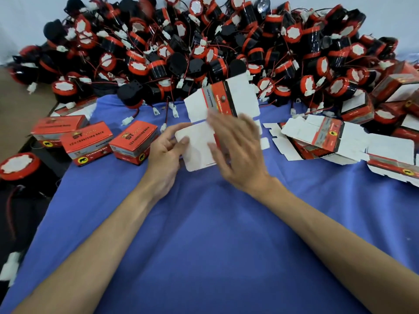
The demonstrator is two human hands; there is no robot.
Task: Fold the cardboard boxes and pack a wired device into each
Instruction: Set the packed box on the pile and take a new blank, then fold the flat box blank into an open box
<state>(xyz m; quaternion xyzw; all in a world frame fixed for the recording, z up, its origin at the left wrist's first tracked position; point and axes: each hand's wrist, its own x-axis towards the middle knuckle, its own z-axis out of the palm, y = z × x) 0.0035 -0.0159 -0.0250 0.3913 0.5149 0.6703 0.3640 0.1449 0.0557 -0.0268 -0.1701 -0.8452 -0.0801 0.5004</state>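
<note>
On the blue cloth (204, 223), the left hand (166, 152) pinched a white flap of the unfolded box (199, 152), thumb on top. The right hand (235, 150), blurred, lay spread-fingered across it, gripping nothing. That box was barely begun, I'd say. Three closed boxes (87, 141) stood to the left and a stack of flat boxes (317, 137) to the right. Beyond them the heap of wired devices (204, 41) looked huge, so most of the work remained.

Wall: a plain, pale bluish-white wall (27, 14) runs across the back.
Table: a table under a smooth blue fabric cloth (215, 234) fills the middle and near part of the view, faintly creased.
Far left: a flat brown surface (13, 123) beside the table; floor or board, I cannot tell.
Lower left: a dark, shadowed area (29, 218) past the cloth's slanting edge.
Light: soft and even, with weak shadows.
</note>
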